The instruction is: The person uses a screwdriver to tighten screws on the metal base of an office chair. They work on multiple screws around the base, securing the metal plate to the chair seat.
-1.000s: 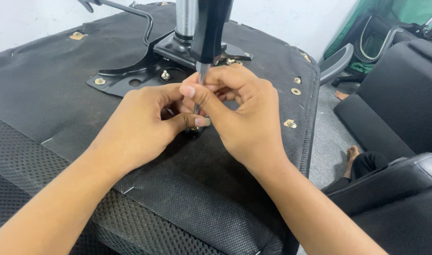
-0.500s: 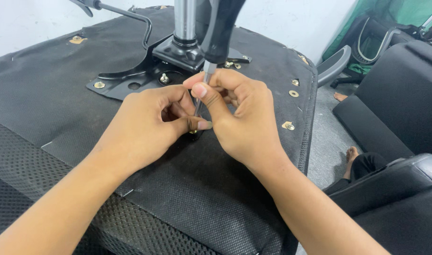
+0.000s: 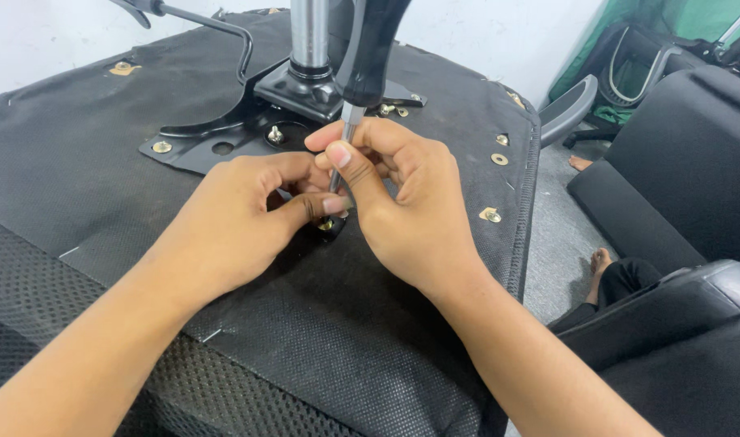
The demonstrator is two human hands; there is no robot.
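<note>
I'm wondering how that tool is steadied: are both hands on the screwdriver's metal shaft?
Yes, the left hand and right hand both pinch the screwdriver shaft low down, near its tip.

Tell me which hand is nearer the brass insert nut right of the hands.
Right. The right hand lies just left of the brass insert nut; the left hand sits farther left, beyond the screwdriver shaft.

Upturned seat base (image 3: 103, 162) in front, mounting plate (image 3: 224, 129) bolted on top, gas column (image 3: 309, 32) upright behind. Both hands at a screwdriver (image 3: 362, 73) over a screw (image 3: 328, 225): left hand (image 3: 241, 218) left, right hand (image 3: 402, 202) right. Other chairs (image 3: 677, 162) at right.
</note>
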